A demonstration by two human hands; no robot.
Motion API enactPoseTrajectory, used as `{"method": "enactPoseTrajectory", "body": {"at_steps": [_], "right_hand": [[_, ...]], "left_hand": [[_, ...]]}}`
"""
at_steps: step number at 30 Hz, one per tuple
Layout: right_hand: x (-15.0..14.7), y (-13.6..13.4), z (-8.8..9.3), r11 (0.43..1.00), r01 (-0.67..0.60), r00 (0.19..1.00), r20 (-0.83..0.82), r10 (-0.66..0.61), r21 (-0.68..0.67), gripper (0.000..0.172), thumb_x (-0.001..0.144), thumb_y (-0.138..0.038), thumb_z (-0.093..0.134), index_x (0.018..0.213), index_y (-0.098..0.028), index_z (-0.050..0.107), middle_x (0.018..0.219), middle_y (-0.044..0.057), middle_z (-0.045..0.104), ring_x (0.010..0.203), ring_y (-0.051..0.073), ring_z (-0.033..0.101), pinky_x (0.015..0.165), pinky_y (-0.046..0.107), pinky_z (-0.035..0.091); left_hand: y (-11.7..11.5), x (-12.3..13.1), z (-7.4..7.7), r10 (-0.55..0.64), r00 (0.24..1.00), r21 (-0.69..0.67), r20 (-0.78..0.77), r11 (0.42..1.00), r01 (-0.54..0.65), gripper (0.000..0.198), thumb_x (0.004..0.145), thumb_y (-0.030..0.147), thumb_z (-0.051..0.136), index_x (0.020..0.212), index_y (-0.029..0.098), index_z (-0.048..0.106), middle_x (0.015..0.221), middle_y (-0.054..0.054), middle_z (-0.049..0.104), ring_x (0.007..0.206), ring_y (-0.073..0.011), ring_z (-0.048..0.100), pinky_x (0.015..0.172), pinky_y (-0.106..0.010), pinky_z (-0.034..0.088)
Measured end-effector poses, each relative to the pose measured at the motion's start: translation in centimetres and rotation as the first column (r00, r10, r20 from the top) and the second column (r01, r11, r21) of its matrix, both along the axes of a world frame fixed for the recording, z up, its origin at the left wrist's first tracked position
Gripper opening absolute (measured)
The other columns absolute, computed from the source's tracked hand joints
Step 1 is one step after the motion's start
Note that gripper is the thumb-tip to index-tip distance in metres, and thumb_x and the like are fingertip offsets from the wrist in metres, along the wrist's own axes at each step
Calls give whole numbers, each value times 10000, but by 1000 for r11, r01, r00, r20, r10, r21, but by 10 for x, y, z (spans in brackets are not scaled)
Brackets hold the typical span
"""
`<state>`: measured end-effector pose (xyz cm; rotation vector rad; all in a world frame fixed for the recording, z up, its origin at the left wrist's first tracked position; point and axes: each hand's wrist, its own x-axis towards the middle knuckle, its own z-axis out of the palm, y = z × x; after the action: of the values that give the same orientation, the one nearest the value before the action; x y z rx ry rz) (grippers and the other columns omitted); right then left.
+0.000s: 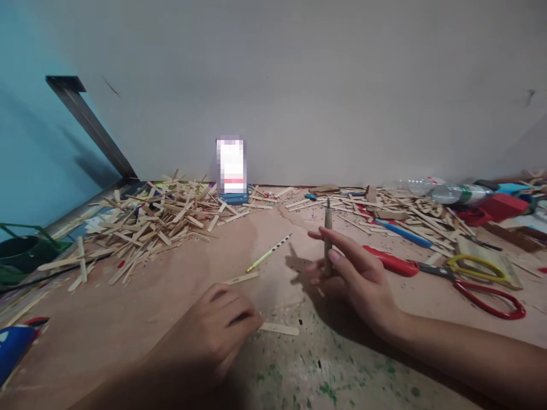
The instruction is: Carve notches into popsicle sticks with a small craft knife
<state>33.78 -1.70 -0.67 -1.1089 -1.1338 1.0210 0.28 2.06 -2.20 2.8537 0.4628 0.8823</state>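
Note:
My right hand point(359, 279) holds a slim tan-handled tool point(329, 236) upright between thumb and fingers, its narrow dark tip pointing up. Low over the table, my left hand point(213, 327) is closed, fingers curled down. From its fingertips a flat wooden craft stick point(282, 329) juts to the right; the stick's other end is hidden. Just beyond the knuckles lies a second craft stick point(241, 279), partly covered by the hand. A yellow patterned pencil point(269, 253) rests on the table between and beyond both hands.
Heaps of craft sticks point(171, 213) lie back left and back right. Scissors point(448, 272) with red and yellow handles, a blue pen-like tool point(404, 233) and plastic bottles point(457, 193) are at right. A blurred bright screen point(231, 165) stands against the wall. A green container point(23, 253) is far left.

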Motion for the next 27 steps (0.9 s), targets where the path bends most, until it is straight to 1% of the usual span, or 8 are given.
{"method": "enactPoseTrajectory", "body": {"at_steps": [2, 3, 5, 8, 15, 19, 24, 27], "right_hand": [[2, -2, 1, 998, 23, 1000, 14, -24, 50, 453, 1084, -523, 976, 1516, -385, 978, 1736, 96, 873, 1342, 320, 928, 1089, 472, 812], [3, -2, 2, 998, 20, 1000, 15, -21, 59, 450, 1063, -494, 967, 1501, -398, 992, 1693, 85, 898, 1368, 333, 923, 1122, 494, 809], [4, -3, 2, 999, -15, 1000, 13, 15, 37, 463, 1063, -442, 913, 1516, -407, 996, 1543, 89, 959, 1048, 297, 956, 904, 473, 831], [4, -5, 3, 998, -68, 997, 32, 68, -17, 462, 1094, -378, 849, 1531, -384, 999, 1374, 109, 994, 516, 148, 695, 493, 340, 624], [1, -5, 8, 998, -49, 990, 132, 54, -37, 448, 1062, -518, 1001, 1470, -335, 1021, 1154, 116, 989, 499, 131, 634, 426, 284, 533], [-2, -3, 9, 999, -30, 982, 184, 36, -36, 331, 1033, -611, 1053, 988, -283, 1048, 1212, 155, 997, 463, 112, 560, 399, 287, 486], [-3, -4, 13, 999, -41, 982, 185, 42, -9, 288, 1016, -508, 1055, 1286, -410, 1066, 1510, 90, 964, 500, 109, 624, 469, 323, 601], [-2, -2, 12, 995, -63, 985, 155, 73, -71, 398, 1014, -517, 1070, 1381, -364, 1048, 1386, 116, 985, 490, 98, 598, 466, 312, 601]], "left_hand": [[-2, 1, -2, 12, 1000, 8, 17, 1000, -12, 382, 1106, -60, 607, 1271, 238, 779, 1076, 9, 836, 960, -203, 748, 1002, -384, 509], [-2, 2, -4, 20, 999, 11, 31, 1000, -20, 375, 1113, -58, 601, 1261, 240, 774, 1070, 11, 832, 953, -201, 739, 1002, -387, 501], [-4, 4, -9, 37, 997, 13, 66, 999, -38, 346, 1128, -41, 587, 1221, 245, 759, 1046, 14, 817, 934, -201, 713, 997, -392, 483], [-6, 7, -17, 61, 993, 2, 98, 998, -61, 341, 1129, -22, 556, 1191, 254, 746, 1023, 15, 800, 909, -205, 682, 999, -400, 474], [-6, 5, -22, 67, 995, -28, 78, 997, -65, 395, 1075, -32, 559, 1228, 266, 771, 1029, 8, 799, 889, -211, 682, 1025, -397, 493], [-7, 3, -23, 71, 995, -33, 72, 997, -69, 397, 1086, -28, 531, 1214, 264, 767, 1037, 0, 797, 927, -218, 695, 1050, -390, 491], [-8, 3, -21, 81, 995, -36, 63, 996, -79, 420, 1105, -47, 494, 1211, 263, 757, 1054, 0, 810, 938, -214, 698, 1075, -396, 486], [-9, 2, -19, 79, 995, -41, 53, 996, -77, 407, 1095, -40, 525, 1223, 268, 759, 1057, 3, 821, 940, -217, 707, 1057, -407, 488]]}}
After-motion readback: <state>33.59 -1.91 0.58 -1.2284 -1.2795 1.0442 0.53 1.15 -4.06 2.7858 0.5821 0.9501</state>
